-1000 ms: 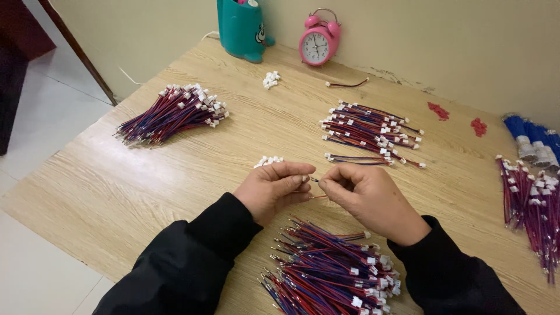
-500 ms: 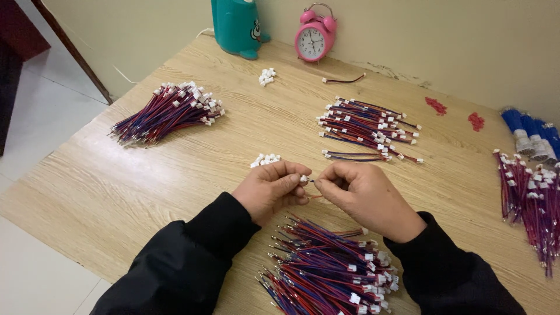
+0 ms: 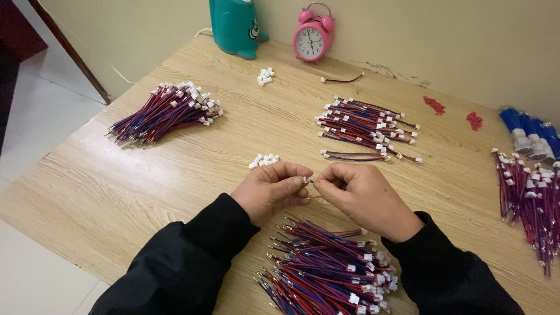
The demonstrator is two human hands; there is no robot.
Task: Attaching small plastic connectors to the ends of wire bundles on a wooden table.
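My left hand (image 3: 269, 190) and my right hand (image 3: 363, 198) meet over the middle of the wooden table (image 3: 116, 192). Their fingertips pinch a small white connector (image 3: 305, 180) with a thin red and blue wire coming out of it. Just beyond my left hand lies a small heap of loose white connectors (image 3: 263, 160). Below my hands, at the table's near edge, lies a large pile of red and blue wires (image 3: 326, 274) with white plugs on one end.
A bundle of wires (image 3: 166, 111) lies at the far left and another spread of wires (image 3: 367, 128) beyond my hands. More wires (image 3: 531, 198) lie at the right edge. A pink alarm clock (image 3: 313, 38), a teal container (image 3: 236, 26) and more white connectors (image 3: 265, 76) stand at the back.
Both hands stay together in the same place. The fingers have shifted slightly around the connector and wire. The camera has tilted a little.
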